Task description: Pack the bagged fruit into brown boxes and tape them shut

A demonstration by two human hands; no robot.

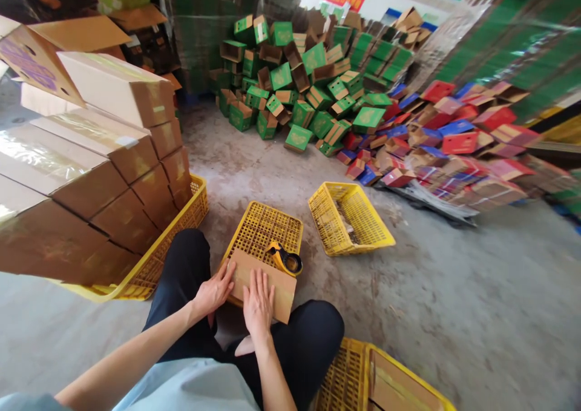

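A flat piece of brown cardboard [282, 287] lies in front of me, resting partly on an upturned yellow plastic crate [254, 226]. My left hand [218, 287] rests at its left end with the fingers stretched out. Near its middle, my right hand [258, 302] lies flat, fingers extended over the surface. Just beyond the cardboard, a yellow and black tape dispenser [285, 258] sits on the crate. Neither hand grasps anything. Whether the cardboard is a single sheet or a folded carton, I cannot tell.
Closed brown cartons [95, 157] are stacked in a yellow crate [149, 266] to my left. Another yellow crate [351, 223] stands ahead on the right. Behind lie heaps of green boxes [297, 138] and red-blue boxes [458, 141]. A crate holding cardboard [399, 387] is at lower right.
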